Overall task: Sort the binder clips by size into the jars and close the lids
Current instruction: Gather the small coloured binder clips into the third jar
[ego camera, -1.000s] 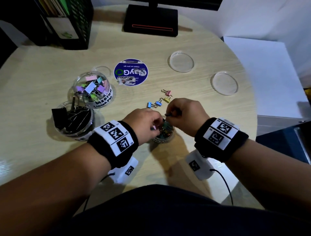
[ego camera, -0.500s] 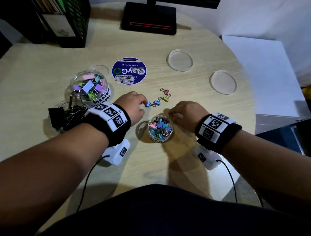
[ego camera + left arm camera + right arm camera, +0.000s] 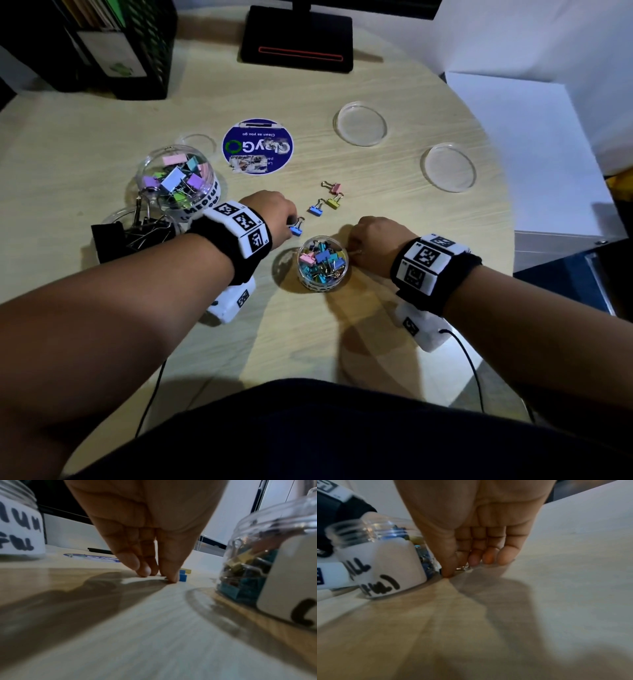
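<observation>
Small clips being sorted on the pale wooden counter (image 3: 394,192)

Left grip (image 3: 274,216) pinches a small blue binder clip (image 3: 296,229); right grip (image 3: 368,236), curled beside the small clear plastic jar (image 3: 323,262), pinches something unclear.

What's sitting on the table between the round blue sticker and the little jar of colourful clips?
In the head view, four loose small clips lie between the blue sticker and small jar; the left hand touches the nearest blue one.

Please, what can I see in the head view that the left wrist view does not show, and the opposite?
Only the head view shows the right hand, the pink clip, the two clear lids and the jar of black clips. Only the left wrist view shows the left fingertips touching the table. Both show the left hand, the blue clip beside it, and the small jar.
</observation>
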A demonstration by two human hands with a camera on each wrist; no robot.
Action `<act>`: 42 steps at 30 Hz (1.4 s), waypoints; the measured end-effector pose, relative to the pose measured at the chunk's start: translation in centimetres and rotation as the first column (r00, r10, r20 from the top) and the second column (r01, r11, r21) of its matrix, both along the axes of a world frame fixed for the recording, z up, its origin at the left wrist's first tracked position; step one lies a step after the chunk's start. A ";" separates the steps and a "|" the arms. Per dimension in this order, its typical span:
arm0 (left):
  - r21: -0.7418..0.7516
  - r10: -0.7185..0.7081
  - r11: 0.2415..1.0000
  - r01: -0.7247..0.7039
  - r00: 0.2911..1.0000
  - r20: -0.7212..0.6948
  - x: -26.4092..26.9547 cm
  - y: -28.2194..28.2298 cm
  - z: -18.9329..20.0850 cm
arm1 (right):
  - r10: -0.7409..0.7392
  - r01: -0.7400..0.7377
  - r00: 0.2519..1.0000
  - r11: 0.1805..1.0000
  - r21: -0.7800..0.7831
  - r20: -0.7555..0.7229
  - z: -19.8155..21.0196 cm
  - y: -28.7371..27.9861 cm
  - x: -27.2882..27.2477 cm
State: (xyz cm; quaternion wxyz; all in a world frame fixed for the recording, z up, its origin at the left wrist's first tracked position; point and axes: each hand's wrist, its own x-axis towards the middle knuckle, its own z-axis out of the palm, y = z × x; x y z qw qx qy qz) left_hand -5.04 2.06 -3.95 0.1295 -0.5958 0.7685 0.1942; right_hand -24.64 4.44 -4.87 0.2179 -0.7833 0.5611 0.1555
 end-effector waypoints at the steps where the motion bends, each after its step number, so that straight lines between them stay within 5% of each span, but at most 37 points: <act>1: -0.002 0.007 1.000 -0.007 1.000 0.002 0.1 0.1 0.0 | -0.001 0.001 1.000 1.000 0.000 -0.010 0.0 0.1 -0.1; 6: -0.015 0.041 0.999 -0.042 0.998 -0.056 0.4 0.8 -0.1 | -0.017 0.019 0.993 1.000 -0.014 0.115 0.3 0.6 -0.4; 11: 0.016 -0.028 0.999 0.029 0.998 -0.062 0.1 1.3 0.0 | 0.083 -0.080 0.995 0.996 -0.048 0.050 0.1 0.6 0.0; 17: 0.037 -0.005 0.999 0.006 1.000 -0.028 0.1 1.3 0.2 | -0.027 0.027 0.999 1.000 -0.008 0.031 0.4 0.9 0.0; 22: 0.037 0.031 0.999 -0.028 0.997 -0.064 0.0 1.4 0.3 | -0.108 0.114 0.980 0.993 -0.022 0.168 0.7 0.6 -0.3; 27: -0.062 0.190 0.975 -0.215 0.941 -0.281 0.9 2.1 0.7 | -0.110 0.226 0.864 0.957 -0.182 0.492 3.3 1.4 0.6; 33: -0.029 0.269 0.937 -0.347 0.774 -0.573 -0.2 3.1 3.0 | 0.105 -0.023 0.864 0.985 -0.169 0.493 3.6 3.4 2.2; 42: -0.024 0.140 0.985 -0.169 0.877 -0.460 -0.9 4.9 3.7 | -0.093 0.195 0.852 0.970 -0.146 0.515 3.4 1.7 0.3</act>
